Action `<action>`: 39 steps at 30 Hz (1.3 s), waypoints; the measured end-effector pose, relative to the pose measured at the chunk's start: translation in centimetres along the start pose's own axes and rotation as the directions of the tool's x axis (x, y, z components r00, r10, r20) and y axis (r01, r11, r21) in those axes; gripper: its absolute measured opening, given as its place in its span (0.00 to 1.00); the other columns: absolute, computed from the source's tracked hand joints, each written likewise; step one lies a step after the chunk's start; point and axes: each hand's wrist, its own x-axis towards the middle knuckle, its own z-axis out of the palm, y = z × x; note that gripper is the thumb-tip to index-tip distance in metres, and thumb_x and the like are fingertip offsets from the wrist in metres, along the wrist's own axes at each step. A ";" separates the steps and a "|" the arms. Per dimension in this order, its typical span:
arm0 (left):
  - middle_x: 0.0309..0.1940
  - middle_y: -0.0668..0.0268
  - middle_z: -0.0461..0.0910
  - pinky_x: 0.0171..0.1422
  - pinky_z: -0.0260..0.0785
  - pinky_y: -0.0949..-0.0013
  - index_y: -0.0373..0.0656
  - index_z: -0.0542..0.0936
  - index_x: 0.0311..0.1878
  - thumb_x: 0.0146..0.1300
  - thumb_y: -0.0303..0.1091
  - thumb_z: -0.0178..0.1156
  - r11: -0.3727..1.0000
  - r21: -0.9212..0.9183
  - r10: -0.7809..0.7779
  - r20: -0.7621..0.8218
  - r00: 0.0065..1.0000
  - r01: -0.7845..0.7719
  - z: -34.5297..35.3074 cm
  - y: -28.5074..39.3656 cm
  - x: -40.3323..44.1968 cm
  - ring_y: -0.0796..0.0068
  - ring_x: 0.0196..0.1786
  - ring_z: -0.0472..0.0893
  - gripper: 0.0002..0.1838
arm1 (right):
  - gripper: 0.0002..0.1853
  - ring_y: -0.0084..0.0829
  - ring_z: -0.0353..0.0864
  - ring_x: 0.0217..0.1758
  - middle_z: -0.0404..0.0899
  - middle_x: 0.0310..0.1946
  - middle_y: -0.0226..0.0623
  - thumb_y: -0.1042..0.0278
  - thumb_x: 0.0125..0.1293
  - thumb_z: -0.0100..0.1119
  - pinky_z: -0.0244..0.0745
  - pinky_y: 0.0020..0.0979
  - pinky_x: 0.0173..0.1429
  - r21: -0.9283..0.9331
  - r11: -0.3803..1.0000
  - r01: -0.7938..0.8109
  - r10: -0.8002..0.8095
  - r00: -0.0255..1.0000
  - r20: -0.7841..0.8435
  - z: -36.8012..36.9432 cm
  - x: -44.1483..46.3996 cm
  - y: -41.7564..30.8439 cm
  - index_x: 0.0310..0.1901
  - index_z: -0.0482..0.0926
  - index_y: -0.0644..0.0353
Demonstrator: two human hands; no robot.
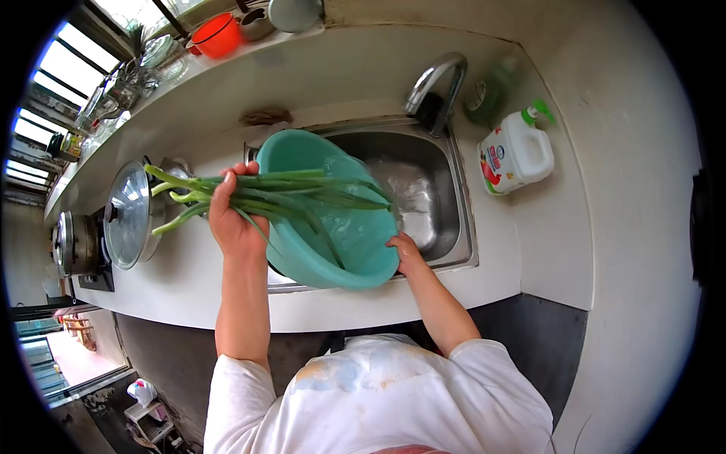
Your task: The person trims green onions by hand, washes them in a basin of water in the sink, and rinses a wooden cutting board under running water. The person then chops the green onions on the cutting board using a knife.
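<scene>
My left hand point(240, 213) is closed around a bunch of green onions point(280, 189). Their pale ends point left and the long green leaves reach right, over a turquoise plastic basin point(333, 278). With my right hand point(408, 252) I grip the basin's near right rim. The basin is tilted toward the right and some water shows inside it. It sits partly over the stainless steel sink point(459, 204), whose bottom looks wet. Above the sink's far edge stands a chrome faucet point(454, 68).
A white jug with a green pump point(518, 155) and a green bottle point(484, 98) stand right of the faucet. On the left are a lidded pan point(130, 219) and a pot point(72, 242) by the stove. A brown cloth point(265, 117) lies behind the basin; a red pot point(217, 36) is on the ledge.
</scene>
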 end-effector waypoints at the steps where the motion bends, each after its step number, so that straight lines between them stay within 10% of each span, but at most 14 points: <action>1: 0.37 0.60 0.76 0.60 0.64 0.59 0.38 0.74 0.35 0.56 0.23 0.54 1.000 0.001 -0.008 0.000 1.000 0.008 0.5 -0.2 0.2 0.61 0.47 0.74 0.04 | 0.22 0.39 0.76 0.40 0.72 0.38 0.42 0.80 0.48 0.46 0.77 0.40 0.44 0.006 0.999 -0.035 0.035 0.999 0.009 0.1 -0.1 0.0 0.49 0.66 0.68; 9: 0.38 0.59 0.77 0.60 0.64 0.59 0.38 0.73 0.37 0.58 0.23 0.53 0.999 -0.032 -0.025 0.240 0.971 0.034 7.0 -2.1 0.4 0.61 0.49 0.75 0.04 | 0.25 0.41 0.76 0.46 0.73 0.44 0.47 0.78 0.52 0.47 0.75 0.41 0.50 0.039 0.961 -0.275 0.273 0.960 0.055 3.2 -0.6 3.7 0.55 0.65 0.66; 12: 0.37 0.60 0.79 0.54 0.67 0.62 0.39 0.73 0.40 0.58 0.25 0.55 0.993 0.108 0.023 0.290 0.957 -0.057 9.6 -3.4 -0.2 0.63 0.47 0.77 0.07 | 0.23 0.37 0.77 0.46 0.74 0.44 0.44 0.77 0.54 0.48 0.75 0.38 0.49 -0.235 0.916 0.325 -0.196 0.875 0.443 1.2 3.8 10.0 0.55 0.66 0.67; 14: 0.37 0.59 0.79 0.53 0.67 0.63 0.39 0.73 0.40 0.57 0.25 0.55 0.981 0.168 0.042 0.324 0.945 -0.102 11.2 -4.1 -1.0 0.63 0.47 0.77 0.07 | 0.17 0.31 0.78 0.42 0.75 0.41 0.41 0.71 0.56 0.53 0.75 0.31 0.48 0.076 0.975 -0.209 0.156 0.887 0.433 6.5 -0.8 6.6 0.48 0.70 0.67; 18: 0.36 0.57 0.79 0.51 0.68 0.65 0.37 0.74 0.40 0.56 0.26 0.56 0.949 0.266 0.047 0.409 0.912 -0.168 14.1 -4.8 -2.6 0.64 0.46 0.77 0.09 | 0.16 0.32 0.77 0.42 0.74 0.43 0.42 0.68 0.62 0.49 0.75 0.31 0.48 0.211 0.933 -0.293 0.115 0.796 0.594 8.9 2.0 10.4 0.49 0.70 0.68; 23: 0.36 0.56 0.79 0.47 0.70 0.66 0.36 0.74 0.40 0.56 0.25 0.56 0.925 0.340 -0.024 0.501 0.865 -0.171 15.5 -5.0 -3.6 0.67 0.43 0.77 0.09 | 0.18 0.33 0.76 0.44 0.74 0.43 0.42 0.63 0.67 0.47 0.75 0.32 0.49 0.316 0.777 -0.544 0.399 0.815 0.422 14.4 -1.2 6.4 0.52 0.68 0.68; 30: 0.40 0.59 0.77 0.55 0.67 0.61 0.37 0.73 0.43 0.59 0.24 0.51 0.901 0.411 -0.098 0.511 0.854 -0.142 14.6 -4.5 -3.3 0.59 0.52 0.75 0.09 | 0.17 0.35 0.77 0.43 0.74 0.43 0.44 0.68 0.64 0.49 0.76 0.37 0.47 0.302 0.827 -0.473 0.286 0.818 0.499 12.0 1.7 10.4 0.52 0.68 0.68; 35: 0.38 0.55 0.79 0.52 0.68 0.64 0.37 0.73 0.42 0.56 0.27 0.56 0.929 0.338 0.000 0.408 0.913 -0.151 10.9 -1.6 -1.4 0.64 0.46 0.77 0.10 | 0.18 0.40 0.77 0.42 0.74 0.41 0.44 0.76 0.54 0.49 0.77 0.41 0.45 0.123 0.923 -0.363 0.341 0.924 0.172 7.2 -1.3 3.4 0.49 0.69 0.68; 39: 0.38 0.56 0.79 0.54 0.67 0.64 0.37 0.73 0.42 0.56 0.25 0.56 0.886 0.440 0.011 0.297 0.955 -0.147 4.7 -0.3 0.8 0.65 0.46 0.77 0.10 | 0.29 0.36 0.74 0.49 0.69 0.49 0.45 0.82 0.51 0.48 0.74 0.38 0.51 -0.091 0.995 0.051 -0.051 0.999 0.004 1.5 -1.8 -1.0 0.58 0.58 0.64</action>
